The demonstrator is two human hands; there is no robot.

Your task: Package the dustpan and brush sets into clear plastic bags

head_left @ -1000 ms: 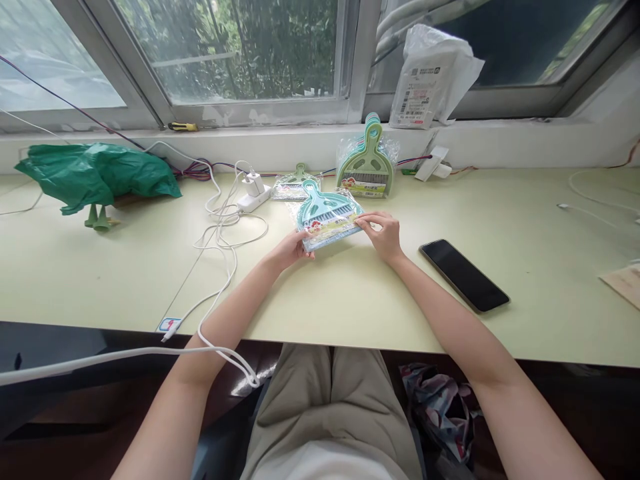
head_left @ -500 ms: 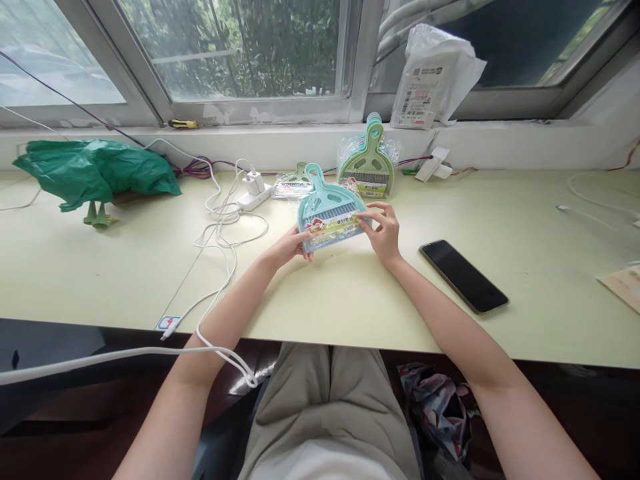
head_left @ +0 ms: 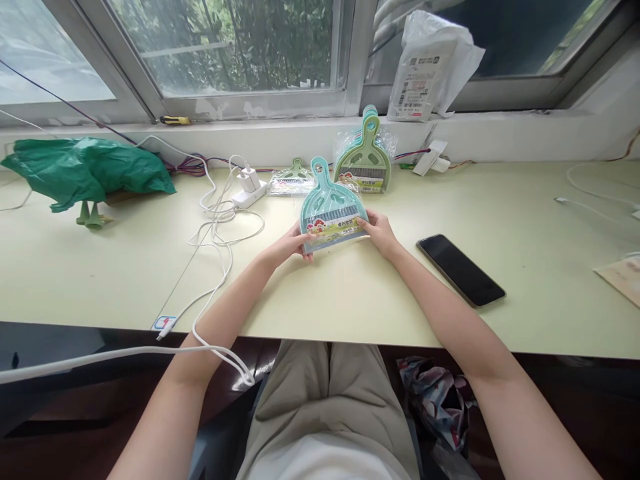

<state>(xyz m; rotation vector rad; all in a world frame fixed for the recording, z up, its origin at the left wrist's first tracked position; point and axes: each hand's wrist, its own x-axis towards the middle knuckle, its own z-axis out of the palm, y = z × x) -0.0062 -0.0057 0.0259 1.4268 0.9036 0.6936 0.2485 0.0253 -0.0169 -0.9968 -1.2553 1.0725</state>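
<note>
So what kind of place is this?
Probably a workspace indoors, though it could be a home: there's a big window, a long pale table, and a wrapped dustpan set held in front of a stack of similar sets.

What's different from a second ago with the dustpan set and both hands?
The turquoise dustpan set has tipped up, its handle higher and its front turned more toward the camera. The right hand went from a fingertip pinch to gripping the right edge, thumb in front. Unchanged: left hand on the lower left corner, smartphone, green plastic bag.
</note>
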